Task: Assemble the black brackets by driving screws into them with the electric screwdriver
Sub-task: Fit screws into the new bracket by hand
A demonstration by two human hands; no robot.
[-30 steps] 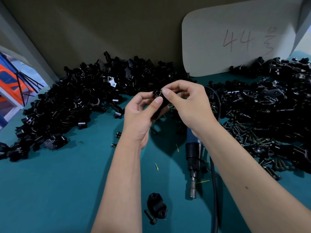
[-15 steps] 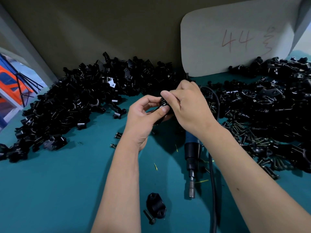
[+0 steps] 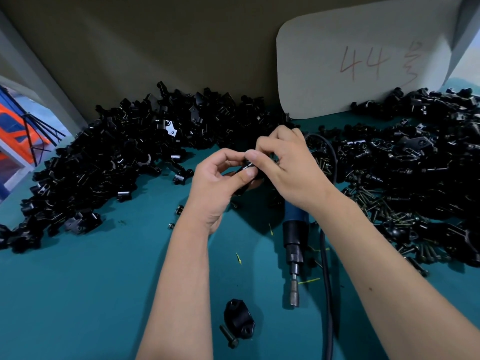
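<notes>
Above the teal table, my left hand (image 3: 218,188) and my right hand (image 3: 288,167) meet around one small black bracket (image 3: 246,166). The left thumb and fingers grip it from below. The right thumb and forefinger pinch its top end, where a screw seems to sit; the fingers hide most of it. The electric screwdriver (image 3: 294,245) lies on the table under my right wrist, bit pointing toward me, untouched. A bracket half (image 3: 237,318) with a loose screw (image 3: 228,336) beside it lies near the front edge.
A big heap of black brackets (image 3: 104,162) covers the left and back of the table (image 3: 78,294). Another heap of brackets and screws (image 3: 405,183) fills the right side. A white card marked 44 (image 3: 363,58) leans on the wall. The screwdriver's black cable (image 3: 328,294) runs toward me.
Both hands have come down and a little closer to me with the bracket. The right fingers have shifted their pinch on its top end. The screwdriver has stayed put.
</notes>
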